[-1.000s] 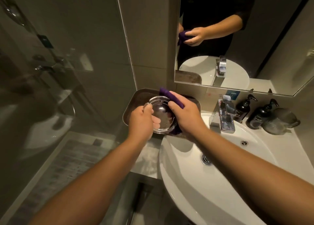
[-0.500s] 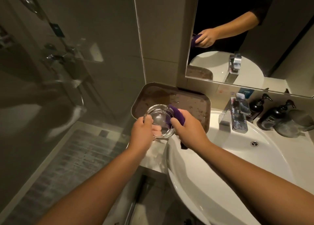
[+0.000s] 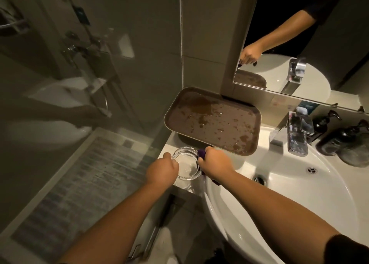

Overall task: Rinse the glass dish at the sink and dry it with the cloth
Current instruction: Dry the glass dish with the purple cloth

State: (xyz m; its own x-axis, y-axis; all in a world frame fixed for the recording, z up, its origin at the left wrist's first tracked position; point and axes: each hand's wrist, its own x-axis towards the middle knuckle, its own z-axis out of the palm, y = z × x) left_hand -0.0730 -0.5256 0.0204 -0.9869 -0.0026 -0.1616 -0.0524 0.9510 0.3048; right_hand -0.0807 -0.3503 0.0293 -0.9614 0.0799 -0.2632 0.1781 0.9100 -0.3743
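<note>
A round clear glass dish (image 3: pixel 186 165) sits low over the white counter corner, left of the sink. My left hand (image 3: pixel 160 171) grips its left rim. My right hand (image 3: pixel 215 164) is closed on a purple cloth (image 3: pixel 201 154), which is pressed against the dish's right rim; a strip of cloth hangs below the wrist. The white sink basin (image 3: pixel 289 184) lies to the right, and its chrome tap (image 3: pixel 297 134) shows no running water.
A brown tray (image 3: pixel 213 122) spotted with water stands behind the dish against the wall. Two dark pump bottles (image 3: pixel 339 136) and a glass jug stand at the right of the tap. A mirror (image 3: pixel 309 44) hangs above. A glass shower screen is on the left.
Both hands have brought the dish and cloth down and toward me, off the tray and onto the counter corner. The tray is now uncovered.
</note>
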